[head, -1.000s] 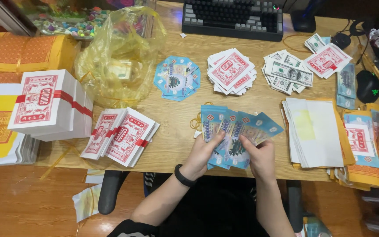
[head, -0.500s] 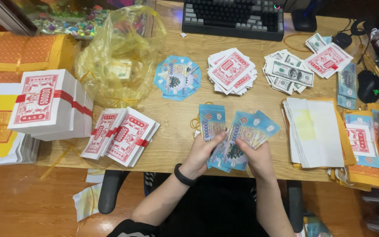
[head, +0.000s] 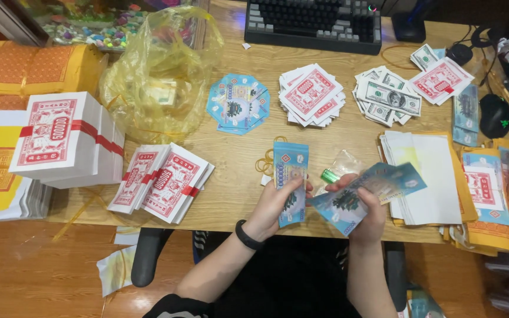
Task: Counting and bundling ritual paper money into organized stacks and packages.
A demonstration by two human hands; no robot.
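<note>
Over the desk (head: pixel 237 171), both hands (head: pixel 278 203) grip blue notes (head: pixel 290 179).

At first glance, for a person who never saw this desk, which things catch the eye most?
First the two hands at the near edge of the wooden desk: the left hand holds a small stack of blue notes, the right hand a fanned bundle of blue notes. On the left stands a tall red-banded white block of paper notes, with a crumpled yellow plastic bag behind it. Fanned piles of red, blue and green notes lie before the black keyboard.
</note>
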